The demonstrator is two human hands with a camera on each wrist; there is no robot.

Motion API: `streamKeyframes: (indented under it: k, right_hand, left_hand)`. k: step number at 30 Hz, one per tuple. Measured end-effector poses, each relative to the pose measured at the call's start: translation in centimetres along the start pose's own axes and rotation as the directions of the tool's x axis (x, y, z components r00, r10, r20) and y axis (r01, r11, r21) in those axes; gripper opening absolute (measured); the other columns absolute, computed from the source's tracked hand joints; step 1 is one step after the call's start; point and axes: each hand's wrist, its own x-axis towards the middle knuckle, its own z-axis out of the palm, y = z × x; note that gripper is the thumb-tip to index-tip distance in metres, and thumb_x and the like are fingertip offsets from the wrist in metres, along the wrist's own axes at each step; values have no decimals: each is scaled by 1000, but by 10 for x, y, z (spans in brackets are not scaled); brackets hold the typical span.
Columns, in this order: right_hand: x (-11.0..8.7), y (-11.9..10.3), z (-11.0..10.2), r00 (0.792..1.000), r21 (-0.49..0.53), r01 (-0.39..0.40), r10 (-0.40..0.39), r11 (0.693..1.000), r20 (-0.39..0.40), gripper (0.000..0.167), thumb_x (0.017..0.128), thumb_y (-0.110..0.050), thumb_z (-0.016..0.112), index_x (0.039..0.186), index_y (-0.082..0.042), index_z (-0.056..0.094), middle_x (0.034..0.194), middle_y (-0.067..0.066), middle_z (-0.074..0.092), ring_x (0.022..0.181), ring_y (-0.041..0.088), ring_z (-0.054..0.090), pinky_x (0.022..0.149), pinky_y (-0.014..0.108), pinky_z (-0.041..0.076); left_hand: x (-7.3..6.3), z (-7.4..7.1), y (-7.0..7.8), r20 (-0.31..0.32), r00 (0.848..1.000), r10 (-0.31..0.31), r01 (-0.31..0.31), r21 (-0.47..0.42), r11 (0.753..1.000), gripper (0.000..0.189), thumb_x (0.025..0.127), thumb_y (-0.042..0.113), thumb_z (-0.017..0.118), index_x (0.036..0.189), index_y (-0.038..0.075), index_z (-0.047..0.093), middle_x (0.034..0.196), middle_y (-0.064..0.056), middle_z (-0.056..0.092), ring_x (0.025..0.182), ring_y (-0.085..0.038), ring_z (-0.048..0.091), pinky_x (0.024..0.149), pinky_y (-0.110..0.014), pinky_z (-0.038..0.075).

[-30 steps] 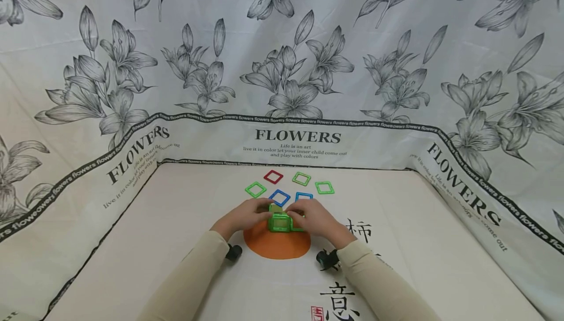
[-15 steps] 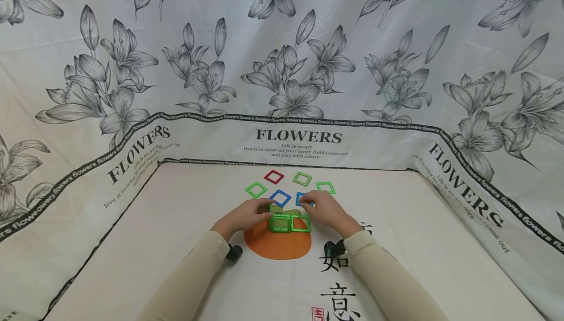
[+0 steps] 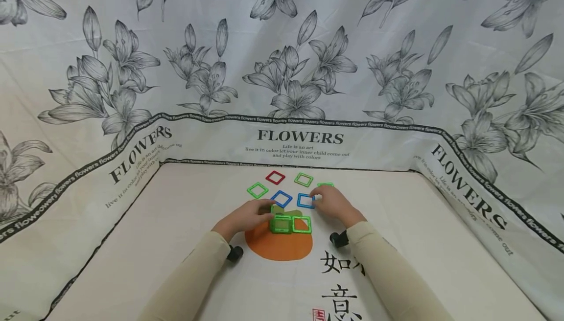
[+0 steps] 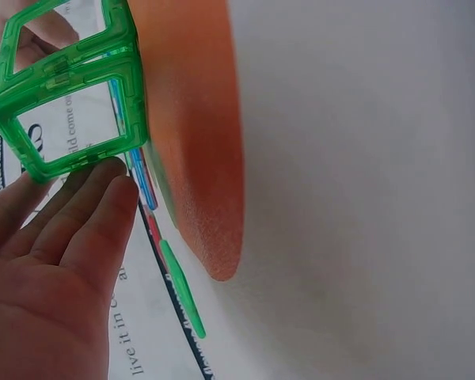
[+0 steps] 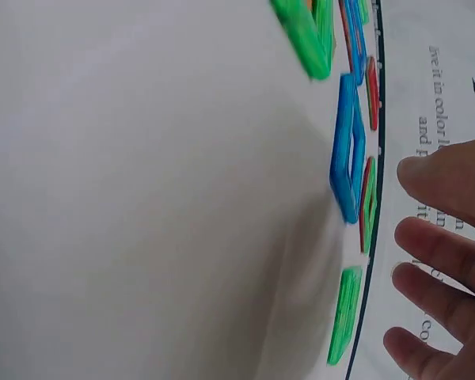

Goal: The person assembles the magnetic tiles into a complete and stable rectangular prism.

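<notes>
Green magnetic tiles, joined into a small upright structure, stand on the orange persimmon print. My left hand holds their left side, with the fingers against the green frames and the thumb at the edge of the left wrist view. My right hand is over a blue square tile to the right of the structure. In the right wrist view, the right fingers are spread and stand apart from the blue tile.
Behind the structure lie a second blue tile, a red tile and several green tiles, flat on the white cloth. One green tile is partly behind my right hand. A flower-printed curtain encloses the table.
My right hand has left the green structure and moved right and back to the blue tile. A green tile is now fully visible on the structure's right side. The left hand stays put.
</notes>
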Motion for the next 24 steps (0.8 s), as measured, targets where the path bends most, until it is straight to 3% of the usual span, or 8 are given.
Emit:
streamKeyframes:
  k: [8, 24]
  right_hand:
    - [11, 17, -5, 995, -22, -92, 91, 996, -31, 30, 96, -20, 55, 123, -11, 64, 138, 13, 53, 135, 36, 43, 113, 52, 33]
    - [24, 44, -1, 986, -33, -164, 163, 986, -31, 36, 99, -24, 49, 131, -9, 57, 143, 16, 48, 137, 38, 39, 113, 54, 32]
  left_hand:
    - [0, 0, -1, -1, 1000, 0, 0, 18, 1000, 54, 94, 36, 59, 143, 16, 48, 139, -4, 57, 126, -22, 55, 108, -44, 42]
    - [-3, 0, 3, -10, 1000, 6, -5, 24, 1000, 53, 95, 35, 60, 142, 14, 49, 136, -5, 58, 124, -22, 56, 108, -44, 43]
